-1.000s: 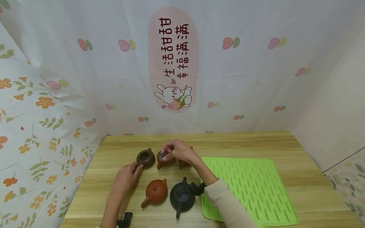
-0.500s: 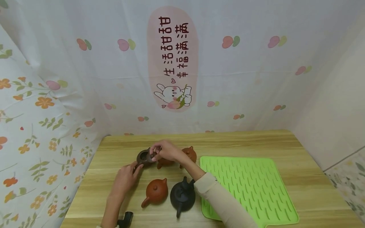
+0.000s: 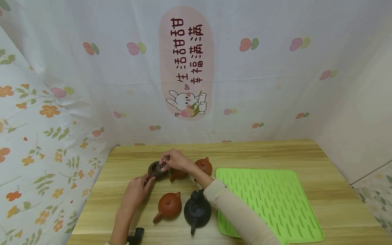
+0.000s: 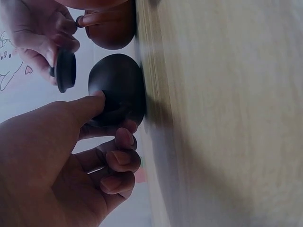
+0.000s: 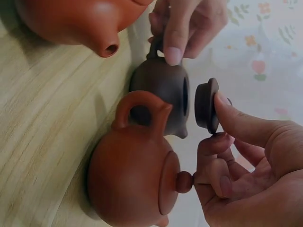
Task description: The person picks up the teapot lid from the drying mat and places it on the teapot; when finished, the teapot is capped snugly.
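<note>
My left hand [image 3: 136, 190] pinches the handle of a dark brown teapot [image 5: 158, 85], thumb on top of it. The pot stands upright on the table with its round mouth uncovered. Between thumb and fingers of my right hand [image 3: 174, 160] is a dark brown lid [image 5: 206, 105], held by its knob. In the right wrist view a small gap parts the lid from the pot's mouth. A red-brown teapot [image 5: 132, 175], its lid on, stands right beside the dark one, under my right hand; its knob is close to the curled lower fingers.
Behind my right forearm stands another orange-brown teapot [image 3: 204, 165]. Nearer the front are an orange teapot [image 3: 169, 206] and a black teapot [image 3: 197, 211]. A green ridged mat [image 3: 269, 200] covers part of the wooden table [image 3: 263, 153] on the right. Printed cloth [image 3: 229, 85] hangs behind.
My right hand has moved left, from above the red-brown teapot to over the mouth of the dark brown one, lid in its fingers. The left hand stays at the handle.
</note>
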{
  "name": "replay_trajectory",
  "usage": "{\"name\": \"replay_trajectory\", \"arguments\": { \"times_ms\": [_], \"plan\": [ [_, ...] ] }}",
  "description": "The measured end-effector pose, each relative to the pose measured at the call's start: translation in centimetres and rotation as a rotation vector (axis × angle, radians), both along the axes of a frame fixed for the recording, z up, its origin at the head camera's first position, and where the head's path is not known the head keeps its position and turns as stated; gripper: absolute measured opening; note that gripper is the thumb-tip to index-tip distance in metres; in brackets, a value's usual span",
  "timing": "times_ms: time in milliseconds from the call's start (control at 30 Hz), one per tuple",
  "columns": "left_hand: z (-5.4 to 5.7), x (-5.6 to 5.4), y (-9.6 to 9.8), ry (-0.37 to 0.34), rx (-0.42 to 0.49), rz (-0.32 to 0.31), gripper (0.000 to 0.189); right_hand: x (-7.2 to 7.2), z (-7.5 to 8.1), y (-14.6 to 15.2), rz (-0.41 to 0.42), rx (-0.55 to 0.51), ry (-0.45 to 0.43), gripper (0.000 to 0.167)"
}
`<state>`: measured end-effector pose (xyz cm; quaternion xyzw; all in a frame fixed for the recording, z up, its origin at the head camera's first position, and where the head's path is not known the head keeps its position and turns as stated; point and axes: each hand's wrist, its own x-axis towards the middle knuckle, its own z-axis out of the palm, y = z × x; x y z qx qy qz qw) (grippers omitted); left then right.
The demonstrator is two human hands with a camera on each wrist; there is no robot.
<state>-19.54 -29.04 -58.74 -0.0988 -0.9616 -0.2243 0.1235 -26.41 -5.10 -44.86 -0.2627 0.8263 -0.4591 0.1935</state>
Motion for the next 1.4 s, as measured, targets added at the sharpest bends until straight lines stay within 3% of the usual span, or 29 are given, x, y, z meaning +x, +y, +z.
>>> {"name": "replay_trajectory", "arguments": {
  "times_ms": [233,633,867,1400],
  "plan": [
    [0.1,0.0,-0.3,-0.018,-0.006,0.015,0.025,-0.6,-0.2,-1.1,0.011,0.034,0.044,0.022],
    [0.5,0.1,0.1,-0.045,0.002,0.003,0.025,-1.2,-0.2,-2.0,0.024,0.085,0.019,0.007],
    [0.8,0.4,0.4,-0.057,0.007,0.012,0.022,-1.4,-0.6,-2.3,0.028,0.091,0.007,0.008],
    [0.2,0.0,0.0,-0.072,0.009,0.017,0.023,-1.5,-0.6,-3.2,0.013,0.116,-0.019,0.008]
  ]
}}
